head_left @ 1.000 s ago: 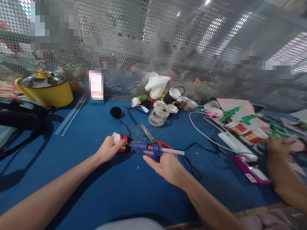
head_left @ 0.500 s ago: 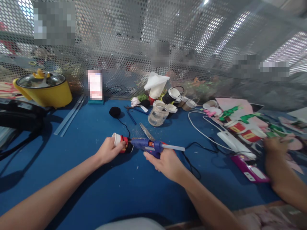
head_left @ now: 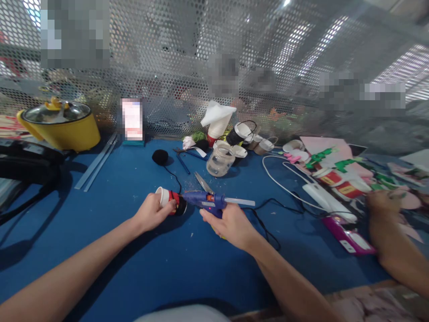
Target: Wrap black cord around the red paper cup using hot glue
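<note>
Small paper cup (head_left: 169, 199), light and probably easily crushed, pinched gently around its wall by left hand (head_left: 151, 213); right hand (head_left: 231, 225) fingers wrapped around glue gun (head_left: 205, 201), nozzle at cup.

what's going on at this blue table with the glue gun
A person sits at a blue table. Their left hand holds a small red, black and white paper cup on its side, and their right hand grips a blue glue gun with its nozzle at the cup's black end. Scissors lie just behind the gun. At the right edge, another person's hand rests among paper craft pieces.
</note>
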{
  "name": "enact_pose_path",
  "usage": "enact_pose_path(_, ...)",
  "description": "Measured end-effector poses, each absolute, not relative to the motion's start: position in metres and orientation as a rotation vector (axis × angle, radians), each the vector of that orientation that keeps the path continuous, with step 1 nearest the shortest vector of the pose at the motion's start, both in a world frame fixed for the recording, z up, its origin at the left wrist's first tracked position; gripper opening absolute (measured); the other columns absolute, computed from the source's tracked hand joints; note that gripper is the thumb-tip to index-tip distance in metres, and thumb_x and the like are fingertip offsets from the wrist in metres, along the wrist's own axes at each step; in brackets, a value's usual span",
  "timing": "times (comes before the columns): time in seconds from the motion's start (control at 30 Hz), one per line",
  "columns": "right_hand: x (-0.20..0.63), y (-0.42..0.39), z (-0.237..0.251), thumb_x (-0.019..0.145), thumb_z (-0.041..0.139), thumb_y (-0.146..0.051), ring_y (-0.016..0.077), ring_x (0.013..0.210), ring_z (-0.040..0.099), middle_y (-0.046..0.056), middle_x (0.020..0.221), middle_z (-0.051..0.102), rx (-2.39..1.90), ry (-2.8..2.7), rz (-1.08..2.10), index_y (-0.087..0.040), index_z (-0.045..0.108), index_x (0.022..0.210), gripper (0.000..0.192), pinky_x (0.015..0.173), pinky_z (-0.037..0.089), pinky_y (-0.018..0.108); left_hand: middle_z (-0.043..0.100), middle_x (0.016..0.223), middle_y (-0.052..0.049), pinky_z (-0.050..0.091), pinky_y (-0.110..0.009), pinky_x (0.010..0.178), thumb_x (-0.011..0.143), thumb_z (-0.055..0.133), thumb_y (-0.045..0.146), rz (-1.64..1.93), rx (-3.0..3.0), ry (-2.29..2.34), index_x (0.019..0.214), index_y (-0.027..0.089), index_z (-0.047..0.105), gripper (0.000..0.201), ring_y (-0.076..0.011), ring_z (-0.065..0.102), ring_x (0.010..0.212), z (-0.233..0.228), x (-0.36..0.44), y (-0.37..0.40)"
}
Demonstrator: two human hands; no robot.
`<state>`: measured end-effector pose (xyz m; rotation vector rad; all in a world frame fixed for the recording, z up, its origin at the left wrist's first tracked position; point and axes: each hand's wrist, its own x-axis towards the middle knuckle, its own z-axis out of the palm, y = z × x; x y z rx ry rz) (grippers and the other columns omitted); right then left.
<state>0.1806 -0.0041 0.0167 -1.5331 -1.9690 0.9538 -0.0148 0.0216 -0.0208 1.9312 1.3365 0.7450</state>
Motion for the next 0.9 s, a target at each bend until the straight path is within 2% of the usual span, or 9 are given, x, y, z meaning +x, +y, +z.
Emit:
enact_pose_path(0.33, 0.1810, -0.0009, 0.0164, 0.075, 0.043, -0.034, 0.0086, 0.029, 0.040, -0.007, 0.032, 0.039, -1.494, -1.950, 1.065, -0.016, 0.050, 0.063, 0.022, 0.036, 0.038, 0.020, 0.026, 0.045, 0.007, 0.019, -0.019, 0.040, 0.073, 0.037, 0.028, 0.752, 1.950, 1.340, 0.048, 0.018, 0.031, 0.028, -0.0059, 0.025, 0.042, -0.0206, -0.0147, 0.0209)
enact_pose_path(0.7, 0.1820, 0.0024, 0.0158, 0.075, 0.043, -0.037, 0.0092, 0.033, 0.045, -0.004, 0.036, 0.043, -1.525, -1.962, 1.078, -0.015, 0.051, 0.063, 0.027, 0.038, 0.039, 0.019, 0.026, 0.045, 0.007, 0.020, -0.019, 0.040, 0.074, 0.036, 0.027, 0.771, 1.997, 1.336, 0.047, 0.018, 0.031, 0.029, -0.0060, 0.027, 0.042, -0.0211, -0.0153, 0.0212)
enact_pose_path(0.9, 0.1804, 0.0038, 0.0143, 0.074, 0.044, -0.038, 0.0106, 0.032, 0.046, -0.004, 0.035, 0.044, -1.539, -1.954, 1.056, -0.015, 0.051, 0.060, 0.027, 0.037, 0.039, 0.020, 0.028, 0.046, 0.007, 0.022, -0.018, 0.041, 0.073, 0.037, 0.023, 0.772, 2.038, 1.311, 0.049, 0.017, 0.036, 0.025, -0.0058, 0.028, 0.042, -0.0199, -0.0143, 0.0195)
